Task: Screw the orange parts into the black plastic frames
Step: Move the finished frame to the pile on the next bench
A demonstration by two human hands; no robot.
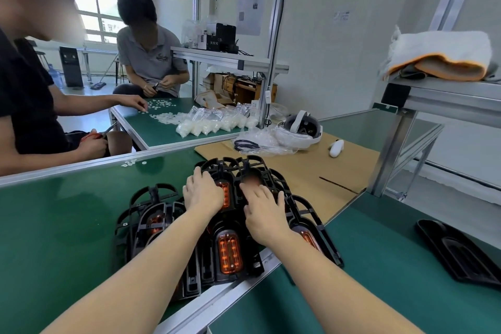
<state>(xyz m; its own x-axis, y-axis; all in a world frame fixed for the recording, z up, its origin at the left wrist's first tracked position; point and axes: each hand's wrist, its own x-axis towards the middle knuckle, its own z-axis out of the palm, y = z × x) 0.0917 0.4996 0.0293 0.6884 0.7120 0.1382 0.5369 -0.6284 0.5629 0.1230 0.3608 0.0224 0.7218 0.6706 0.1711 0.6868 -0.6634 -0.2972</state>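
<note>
Both hands lie flat, fingers spread, left hand (202,192) and right hand (264,211) pressing the top frame (244,168); seat its orange part (225,194) squarely before screwing.

Head-worn wide-angle view, looking forward and down over a workbench.

The single camera sits above the wearer's forearms, which enter from the bottom edge and reach toward frame centre, close to the lens. The green bench top (67,225) fills the lower half; the room, a window and two seated people occupy the upper left, shelving the right. Straight edges bow toward the borders. No second view shares the scene.
</note>
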